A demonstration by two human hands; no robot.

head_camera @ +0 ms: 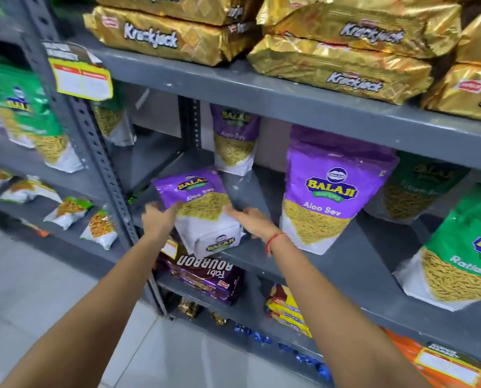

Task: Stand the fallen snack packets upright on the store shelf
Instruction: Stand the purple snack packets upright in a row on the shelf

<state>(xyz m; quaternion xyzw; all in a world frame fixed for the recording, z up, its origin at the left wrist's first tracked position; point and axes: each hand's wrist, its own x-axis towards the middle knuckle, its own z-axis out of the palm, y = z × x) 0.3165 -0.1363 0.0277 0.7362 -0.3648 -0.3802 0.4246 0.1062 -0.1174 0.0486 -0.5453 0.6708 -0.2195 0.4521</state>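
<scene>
A purple Aloo Sev packet (198, 208) leans back at the front edge of the grey middle shelf (354, 256), its white bottom hanging over the edge. My left hand (158, 218) grips its left side and my right hand (251, 221) holds its right side. Behind it, a second purple Aloo Sev packet (235, 138) stands upright at the back. A larger purple Aloo Sev packet (328, 189) stands upright to the right. Green Ratlami Sev packets (463, 253) stand further right.
Gold Krackjack packs (342, 63) are stacked on the shelf above. Purple Bourbon biscuit packs (208, 278) and yellow packs (289, 312) lie on the shelf below. The slotted upright post (93, 141) divides off a left bay with green packets (35, 116). A yellow price tag (82, 81) hangs there.
</scene>
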